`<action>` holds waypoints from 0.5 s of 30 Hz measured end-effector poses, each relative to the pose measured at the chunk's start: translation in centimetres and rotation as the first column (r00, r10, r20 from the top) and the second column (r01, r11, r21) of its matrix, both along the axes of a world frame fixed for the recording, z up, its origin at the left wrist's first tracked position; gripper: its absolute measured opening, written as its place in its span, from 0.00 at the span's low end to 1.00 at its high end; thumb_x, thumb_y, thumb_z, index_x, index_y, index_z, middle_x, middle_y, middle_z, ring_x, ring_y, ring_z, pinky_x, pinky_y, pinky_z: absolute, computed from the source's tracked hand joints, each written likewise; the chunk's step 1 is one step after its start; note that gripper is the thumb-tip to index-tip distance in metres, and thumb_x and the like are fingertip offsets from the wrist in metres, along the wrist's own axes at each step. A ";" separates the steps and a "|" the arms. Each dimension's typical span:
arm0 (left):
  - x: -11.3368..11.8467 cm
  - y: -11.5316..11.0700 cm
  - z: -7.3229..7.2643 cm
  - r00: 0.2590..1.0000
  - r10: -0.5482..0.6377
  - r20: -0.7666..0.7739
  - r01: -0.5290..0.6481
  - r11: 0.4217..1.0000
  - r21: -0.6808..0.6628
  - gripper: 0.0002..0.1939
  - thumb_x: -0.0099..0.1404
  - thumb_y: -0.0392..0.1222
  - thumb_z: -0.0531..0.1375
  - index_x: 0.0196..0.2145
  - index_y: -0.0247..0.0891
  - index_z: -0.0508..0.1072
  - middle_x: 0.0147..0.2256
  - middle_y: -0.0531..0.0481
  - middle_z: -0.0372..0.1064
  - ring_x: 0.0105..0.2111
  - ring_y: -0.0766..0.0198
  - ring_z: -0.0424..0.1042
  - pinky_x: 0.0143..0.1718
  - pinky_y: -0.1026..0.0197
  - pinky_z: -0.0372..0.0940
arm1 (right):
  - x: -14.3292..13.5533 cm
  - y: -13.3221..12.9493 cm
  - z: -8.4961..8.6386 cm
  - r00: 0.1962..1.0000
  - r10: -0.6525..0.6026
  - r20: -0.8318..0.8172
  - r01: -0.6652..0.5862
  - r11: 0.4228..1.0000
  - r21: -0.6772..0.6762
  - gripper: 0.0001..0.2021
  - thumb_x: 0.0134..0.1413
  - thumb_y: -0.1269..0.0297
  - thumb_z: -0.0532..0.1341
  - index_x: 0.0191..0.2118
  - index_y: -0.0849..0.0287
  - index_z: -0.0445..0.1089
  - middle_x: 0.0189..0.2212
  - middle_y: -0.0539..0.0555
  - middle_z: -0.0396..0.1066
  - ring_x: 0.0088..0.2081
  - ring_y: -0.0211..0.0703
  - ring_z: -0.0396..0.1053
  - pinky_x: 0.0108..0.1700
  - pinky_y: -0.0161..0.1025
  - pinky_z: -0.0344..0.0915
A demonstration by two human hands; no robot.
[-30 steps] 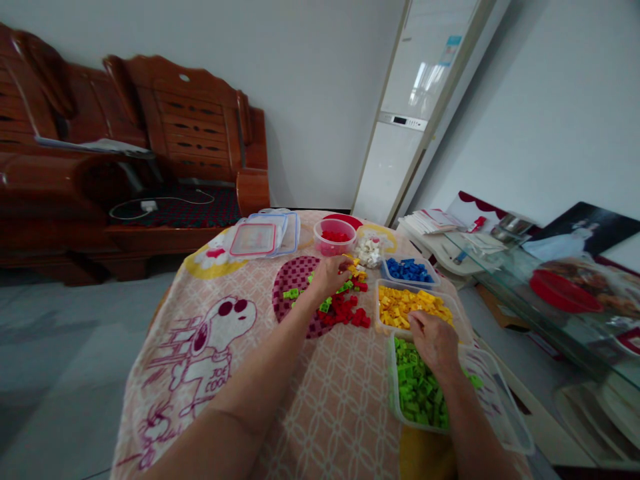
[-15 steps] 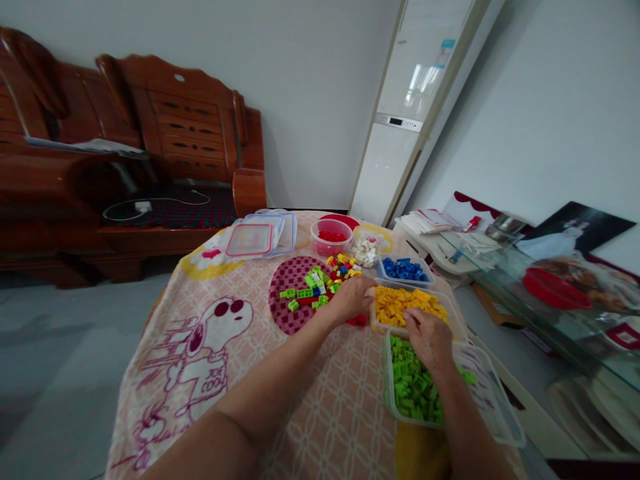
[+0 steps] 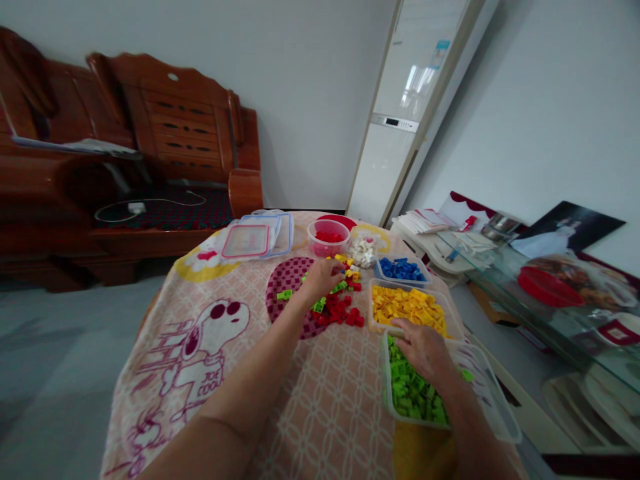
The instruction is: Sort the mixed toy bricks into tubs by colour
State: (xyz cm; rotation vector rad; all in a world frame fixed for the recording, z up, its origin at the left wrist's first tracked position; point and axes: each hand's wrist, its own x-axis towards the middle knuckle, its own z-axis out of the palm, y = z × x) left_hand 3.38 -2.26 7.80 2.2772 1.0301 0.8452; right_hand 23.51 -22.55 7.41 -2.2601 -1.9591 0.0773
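My left hand (image 3: 324, 279) is over the mixed pile of bricks on the checked purple mat (image 3: 278, 279), its fingers bent together at the yellow and green pieces; what they hold is too small to make out. Red bricks (image 3: 337, 310) lie just below it. My right hand (image 3: 419, 343) is between the box of yellow bricks (image 3: 407, 307) and the box of green bricks (image 3: 413, 387), its fingers drawn together near the shared rims. Whatever is between them cannot be seen. Blue bricks (image 3: 401, 269) fill a smaller box behind the yellow one.
A round tub (image 3: 329, 239) with red bricks and a heap of white bricks (image 3: 363, 250) stand at the table's back. Clear lids (image 3: 247, 240) lie stacked at back left. A glass shelf (image 3: 540, 293) with a red bowl stands on the right.
My left hand has moved left from the yellow box to the mixed pile. My right hand has shifted slightly down and left, toward the edge of the green box.
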 end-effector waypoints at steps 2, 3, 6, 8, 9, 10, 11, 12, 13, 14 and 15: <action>0.8 -0.6 -0.2 0.996 -0.069 0.049 0.076 0.987 -0.143 0.13 0.60 0.38 0.57 0.41 0.34 0.77 0.26 0.51 0.75 0.26 0.65 0.74 0.33 0.64 0.67 | -0.7 0.2 -0.1 0.999 -0.010 0.053 0.011 1.000 -0.021 0.19 0.55 0.66 0.59 0.53 0.56 0.71 0.33 0.57 0.78 0.35 0.47 0.75 0.37 0.38 0.63; 1.4 -1.0 -0.4 0.990 -0.116 0.079 0.130 0.969 -0.212 0.14 0.61 0.38 0.56 0.42 0.34 0.76 0.24 0.52 0.74 0.24 0.66 0.73 0.30 0.65 0.67 | -1.1 0.3 -0.2 0.998 -0.003 0.067 0.004 1.000 -0.027 0.18 0.57 0.65 0.58 0.53 0.56 0.71 0.34 0.57 0.78 0.36 0.47 0.75 0.37 0.38 0.63; 3.4 -2.6 -1.3 0.970 -0.231 0.069 0.241 0.928 -0.283 0.12 0.59 0.35 0.55 0.38 0.34 0.76 0.24 0.52 0.74 0.24 0.66 0.73 0.29 0.66 0.65 | -1.7 0.4 -0.4 0.997 0.034 0.074 -0.033 0.999 -0.016 0.17 0.58 0.67 0.55 0.52 0.56 0.72 0.35 0.58 0.78 0.36 0.46 0.75 0.38 0.37 0.63; 4.3 -3.6 -1.7 0.968 -0.252 0.010 0.247 0.938 -0.241 0.09 0.57 0.35 0.56 0.31 0.34 0.76 0.23 0.52 0.73 0.26 0.65 0.73 0.30 0.66 0.65 | -1.8 0.4 -0.5 0.998 0.051 0.042 -0.052 0.998 0.023 0.17 0.58 0.68 0.55 0.50 0.56 0.73 0.36 0.57 0.78 0.36 0.45 0.75 0.38 0.36 0.64; 4.6 -4.0 -1.8 0.969 -0.249 -0.004 0.242 0.944 -0.226 0.08 0.57 0.35 0.56 0.28 0.34 0.75 0.23 0.52 0.72 0.26 0.65 0.72 0.30 0.66 0.65 | -1.8 0.4 -0.6 0.998 0.061 0.010 -0.062 0.997 0.052 0.17 0.57 0.69 0.54 0.49 0.57 0.73 0.36 0.57 0.78 0.37 0.45 0.75 0.39 0.36 0.64; 4.8 -4.3 -1.9 0.969 -0.246 -0.001 0.239 0.944 -0.225 0.08 0.57 0.36 0.55 0.26 0.34 0.74 0.23 0.52 0.72 0.27 0.65 0.72 0.30 0.66 0.65 | -1.7 0.4 -0.7 0.997 0.074 -0.029 -0.072 0.994 0.084 0.17 0.56 0.70 0.54 0.49 0.57 0.73 0.37 0.57 0.78 0.37 0.45 0.75 0.39 0.36 0.64; 4.9 -4.4 -2.0 0.968 -0.249 0.024 0.247 0.936 -0.250 0.08 0.57 0.36 0.54 0.26 0.34 0.73 0.23 0.52 0.71 0.26 0.65 0.72 0.30 0.66 0.65 | -1.7 0.4 -0.7 0.994 0.088 -0.070 -0.080 0.990 0.114 0.18 0.56 0.71 0.54 0.49 0.57 0.74 0.37 0.57 0.78 0.37 0.44 0.75 0.40 0.36 0.64; 4.9 -4.5 -2.1 0.964 -0.258 0.068 0.266 0.917 -0.296 0.09 0.58 0.36 0.54 0.27 0.34 0.73 0.23 0.52 0.71 0.26 0.65 0.72 0.29 0.66 0.66 | -1.7 0.4 -0.8 0.988 0.106 -0.113 -0.090 0.986 0.138 0.18 0.55 0.71 0.53 0.49 0.57 0.74 0.38 0.56 0.78 0.37 0.44 0.75 0.40 0.36 0.64; 4.9 -4.5 -2.2 0.954 -0.272 0.124 0.298 0.887 -0.353 0.10 0.58 0.36 0.53 0.28 0.34 0.74 0.24 0.51 0.72 0.26 0.65 0.73 0.29 0.66 0.66 | -1.7 0.4 -0.8 0.980 0.128 -0.152 -0.104 0.982 0.158 0.18 0.55 0.72 0.53 0.48 0.57 0.74 0.37 0.56 0.78 0.36 0.43 0.75 0.40 0.36 0.65; 4.9 -4.5 -2.3 0.940 -0.284 0.187 0.337 0.847 -0.412 0.11 0.59 0.36 0.52 0.30 0.33 0.74 0.25 0.51 0.72 0.26 0.65 0.73 0.29 0.65 0.67 | -1.8 0.4 -0.8 0.971 0.151 -0.185 -0.119 0.978 0.173 0.18 0.54 0.72 0.53 0.48 0.58 0.74 0.37 0.56 0.78 0.36 0.43 0.74 0.39 0.36 0.65; 5.0 -4.4 -2.5 0.923 -0.292 0.251 0.379 0.800 -0.465 0.11 0.59 0.36 0.52 0.32 0.33 0.75 0.26 0.50 0.73 0.26 0.65 0.74 0.29 0.64 0.68 | -1.9 0.4 -0.9 0.963 0.170 -0.211 -0.132 0.974 0.183 0.18 0.53 0.72 0.53 0.47 0.58 0.75 0.36 0.56 0.78 0.35 0.42 0.74 0.39 0.35 0.65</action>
